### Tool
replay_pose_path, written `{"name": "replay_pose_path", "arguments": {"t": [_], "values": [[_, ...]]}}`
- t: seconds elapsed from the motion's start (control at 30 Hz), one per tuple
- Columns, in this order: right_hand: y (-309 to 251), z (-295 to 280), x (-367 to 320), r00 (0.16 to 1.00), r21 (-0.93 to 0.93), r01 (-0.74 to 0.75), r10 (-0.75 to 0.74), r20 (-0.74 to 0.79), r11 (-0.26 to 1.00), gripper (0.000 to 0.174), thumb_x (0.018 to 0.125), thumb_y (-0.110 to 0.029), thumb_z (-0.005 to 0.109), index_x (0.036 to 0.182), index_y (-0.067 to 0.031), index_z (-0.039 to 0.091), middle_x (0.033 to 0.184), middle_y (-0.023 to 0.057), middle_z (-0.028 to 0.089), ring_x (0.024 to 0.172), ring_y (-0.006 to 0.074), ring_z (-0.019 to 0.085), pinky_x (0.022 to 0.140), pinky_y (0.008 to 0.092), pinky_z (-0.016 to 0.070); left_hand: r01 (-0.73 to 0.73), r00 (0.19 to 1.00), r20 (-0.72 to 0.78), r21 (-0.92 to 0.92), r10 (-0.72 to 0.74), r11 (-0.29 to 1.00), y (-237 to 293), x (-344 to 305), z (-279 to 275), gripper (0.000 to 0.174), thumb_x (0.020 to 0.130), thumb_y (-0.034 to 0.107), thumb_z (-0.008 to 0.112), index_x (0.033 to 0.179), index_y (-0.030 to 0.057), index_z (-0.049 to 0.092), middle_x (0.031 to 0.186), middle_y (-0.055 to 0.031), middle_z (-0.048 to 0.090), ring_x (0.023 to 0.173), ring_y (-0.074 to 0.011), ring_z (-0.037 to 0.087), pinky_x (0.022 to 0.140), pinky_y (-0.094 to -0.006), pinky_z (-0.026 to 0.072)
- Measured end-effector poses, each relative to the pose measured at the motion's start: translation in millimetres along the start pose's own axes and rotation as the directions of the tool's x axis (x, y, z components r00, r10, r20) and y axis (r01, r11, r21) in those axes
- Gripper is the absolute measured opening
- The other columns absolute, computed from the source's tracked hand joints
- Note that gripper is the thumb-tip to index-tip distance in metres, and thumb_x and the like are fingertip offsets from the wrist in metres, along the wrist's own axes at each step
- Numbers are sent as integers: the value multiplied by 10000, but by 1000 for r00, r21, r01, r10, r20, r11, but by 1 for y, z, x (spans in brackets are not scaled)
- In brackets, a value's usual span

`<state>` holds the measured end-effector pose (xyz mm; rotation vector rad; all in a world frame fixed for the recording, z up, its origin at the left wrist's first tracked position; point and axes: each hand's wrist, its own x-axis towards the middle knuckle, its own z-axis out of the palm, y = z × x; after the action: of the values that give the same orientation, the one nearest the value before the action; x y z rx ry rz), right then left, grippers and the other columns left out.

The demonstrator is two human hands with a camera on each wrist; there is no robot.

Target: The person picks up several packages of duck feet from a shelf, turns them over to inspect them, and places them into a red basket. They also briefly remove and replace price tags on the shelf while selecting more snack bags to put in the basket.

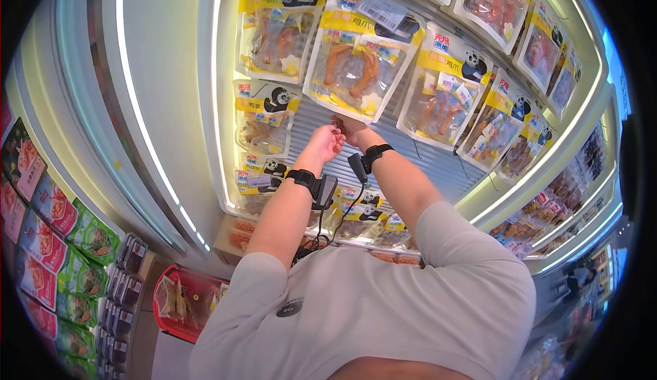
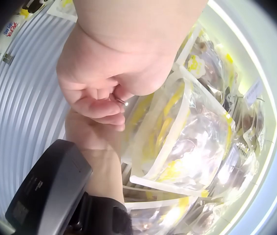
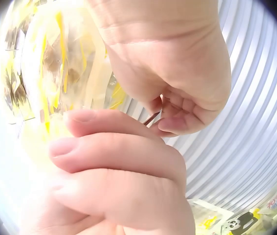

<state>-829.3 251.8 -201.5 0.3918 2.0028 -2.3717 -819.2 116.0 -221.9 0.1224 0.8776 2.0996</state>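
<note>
My two hands meet at the ridged back panel, just below a hanging bag of chicken feet. The left hand has its fingers curled in, and a small shiny bit of metal shows at its thumb and fingertip. The right hand pinches a thin metal rod between thumb and curled fingers; the rod's far end is hidden behind the left fingers. In the left wrist view the right hand lies partly behind the left one.
More panda-printed bags hang left and right. Bare display hooks stick out of the panel. Lower rows hold further packs. A red basket with packets stands low at the left, beside shelves of pink and green packs.
</note>
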Motion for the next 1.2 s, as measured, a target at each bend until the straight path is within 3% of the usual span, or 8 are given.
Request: {"name": "replay_pose_path", "arguments": {"t": [0.2, 0.37, 0.63, 0.7, 0.9, 0.97, 1.1, 1.2], "values": [[5, 6, -16, 999, -22, 17, -17, -31, 1000, 180, 872, -235, 464, 795, -81, 518, 653, 25, 541, 525, 121, 494, 475, 243, 443, 13, 1000, 4, -19, -13, 1000, 2, 3, -2, 176, 866, 192, 386, 740, 103, 471, 641, -25, 521, 515, -104, 465, 412, -183, 366], [1, 4, -29, 998, -33, 11, -10, 54, 999, 166, 868, -225, 459, 794, -90, 519, 649, 21, 552, 503, 94, 497, 467, 212, 438, 94, 987, 136, -68, -84, 993, 4, 4, -7, 196, 867, 174, 364, 710, 110, 461, 619, -16, 510, 502, -83, 457, 409, -169, 364], [15, -11, -40, 999, -78, -25, 28, 37, 997, 174, 855, -220, 498, 876, -64, 574, 702, 16, 572, 552, 82, 503, 469, 210, 403, 107, 991, 89, -80, -100, 991, 6, 2, -7, 152, 850, 154, 391, 737, 88, 468, 632, -19, 511, 507, -85, 456, 409, -177, 356], [22, -16, -51, 995, -119, -61, 52, -81, 991, 179, 863, -207, 493, 908, -51, 568, 720, 23, 571, 557, 92, 505, 478, 220, 416, 63, 996, 59, -56, -60, 996, 6, 0, -5, 135, 845, 149, 404, 744, 87, 469, 644, -21, 510, 509, -91, 450, 419, -188, 363], [61, -89, -83, 966, 75, -152, 164, -201, 986, 144, 874, -186, 462, 882, -71, 548, 689, 1, 559, 547, 94, 514, 468, 215, 437, 76, 995, 57, -3, -76, 997, 8, -5, 1, 127, 848, 164, 425, 758, 88, 472, 649, -22, 510, 508, -95, 446, 423, -192, 353], [71, -123, -93, 947, 289, -151, 222, -232, 945, 173, 895, -205, 440, 892, -71, 548, 721, -13, 552, 581, 95, 512, 503, 209, 440, 67, 997, 44, 8, -68, 998, 7, -3, -1, 146, 858, 181, 425, 756, 87, 471, 643, -21, 507, 504, -96, 444, 421, -193, 351], [72, -183, -110, 916, 565, 44, 192, -351, 824, 220, 901, -234, 432, 915, -49, 551, 739, 20, 562, 583, 115, 523, 507, 191, 449, 83, 996, 11, -51, -83, 995, -7, -3, -7, 288, 880, 331, 430, 754, 79, 492, 620, -32, 511, 503, -120, 459, 420, -203, 356], [56, -212, -114, 922, 612, 119, 141, -360, 782, 262, 904, -273, 426, 915, -41, 548, 735, 55, 574, 622, 138, 546, 505, 227, 456, 120, 988, -90, -53, -124, 991, -40, -9, -12, 332, 873, 386, 447, 765, 76, 501, 603, -27, 512, 480, -117, 455, 411, -197, 360]]}}
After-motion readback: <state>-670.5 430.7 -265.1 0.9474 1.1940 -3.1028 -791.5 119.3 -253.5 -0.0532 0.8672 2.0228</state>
